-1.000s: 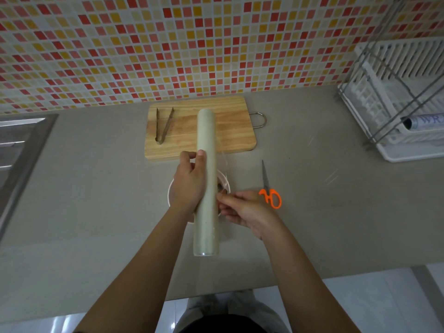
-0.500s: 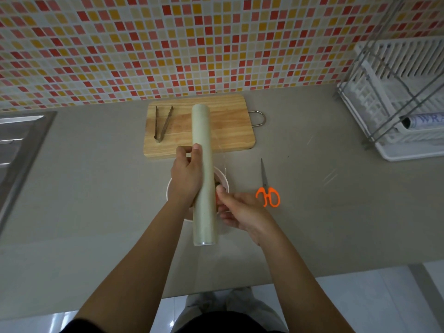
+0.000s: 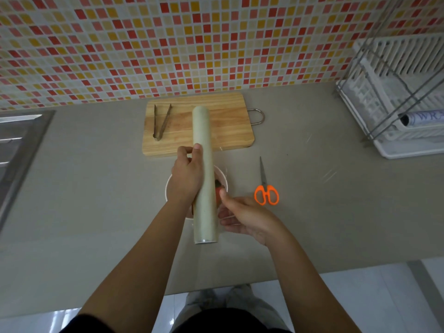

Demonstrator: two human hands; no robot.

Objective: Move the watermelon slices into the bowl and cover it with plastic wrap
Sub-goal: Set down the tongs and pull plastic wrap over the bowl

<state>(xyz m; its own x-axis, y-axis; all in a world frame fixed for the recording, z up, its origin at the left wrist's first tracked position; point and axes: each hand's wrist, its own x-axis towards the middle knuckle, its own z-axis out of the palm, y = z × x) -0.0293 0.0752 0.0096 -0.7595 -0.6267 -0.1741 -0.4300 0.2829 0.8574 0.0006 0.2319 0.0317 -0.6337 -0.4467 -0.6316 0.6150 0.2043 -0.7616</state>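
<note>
The bowl (image 3: 168, 189) stands on the surface (image 3: 96, 200), just in front of the cutting board (image 3: 223, 131). I can make out a red bit of the watermelon slices (image 3: 218, 193) inside it, though most of the bowl is hidden. Over it I hold the roll of plastic wrap (image 3: 203, 145) lengthwise, with my left hand (image 3: 186, 179) wrapped round its middle. My right hand (image 3: 242, 216) lies against the roll's right side, thumb up and fingers reaching under. The film is clear, so I cannot tell whether that hand has caught its loose edge.

I judge the fruit is in and the covering step is in hand. The next move calls for drawing a sheet out to the right, wide enough to span the rim, then cutting it. The scissors (image 3: 263, 179) lie near on the right, and tongs (image 3: 161, 122) rest on the board.
</note>
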